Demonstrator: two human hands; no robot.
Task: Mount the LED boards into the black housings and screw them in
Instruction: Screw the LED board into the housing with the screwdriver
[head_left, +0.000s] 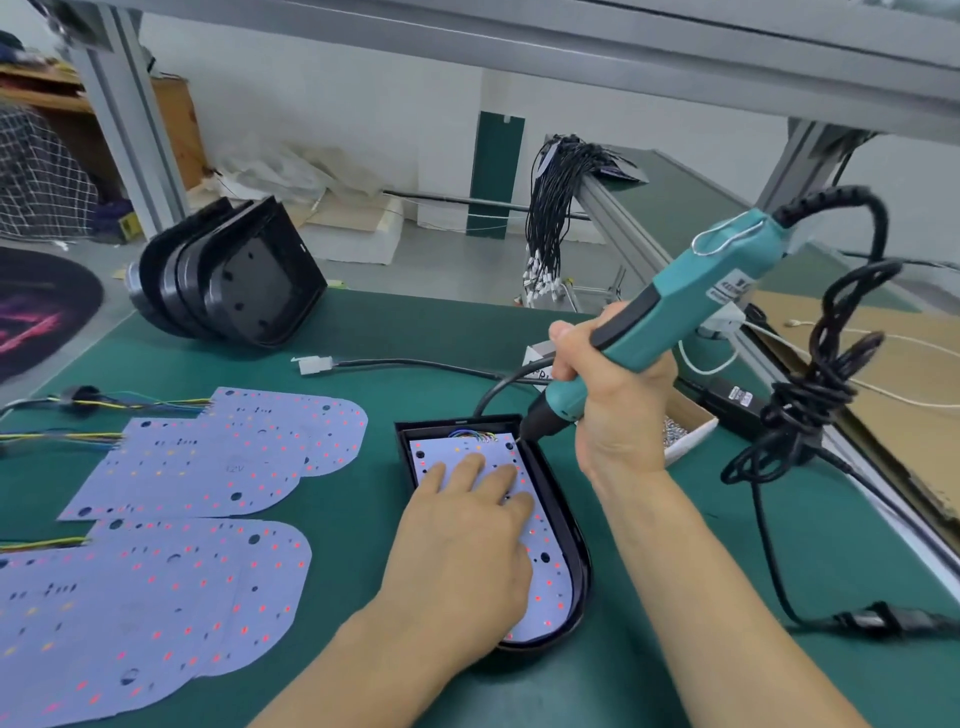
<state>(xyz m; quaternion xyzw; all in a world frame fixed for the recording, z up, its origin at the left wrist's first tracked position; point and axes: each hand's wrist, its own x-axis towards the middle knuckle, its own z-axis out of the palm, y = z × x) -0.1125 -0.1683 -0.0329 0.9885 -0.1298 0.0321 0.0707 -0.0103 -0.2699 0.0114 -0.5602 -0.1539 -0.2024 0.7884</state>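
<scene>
Right now the LED board (540, 571) sits inside the black housing (574, 530), lower centre of frame, on the green mat (363, 353). Left hand (467, 540) lies flat on the board, fingers straight, pressing it down. Right hand (613, 395) has its fingers wrapped round the teal electric screwdriver (670, 317), with the bit tip at the board's upper right corner hole.

Risks, as a guess: bit is angled, so it could slip off the screw and scratch the board or wires (475, 435) bunched at the top edge; board could shift if the pressing hand eases, misaligning holes; the coiled cord (810, 395) at right could tug the tool.

Board is thin, flat, white, one end rounded, dotted with small red and amber LEDs. Housing is glossy hard plastic, shallow tray with raised rim. Spare boards (208, 457) are spread at left, empty housings (234, 275) stacked at upper left, and a box of small silvery screws (680, 434) is partly hidden behind the right hand.
</scene>
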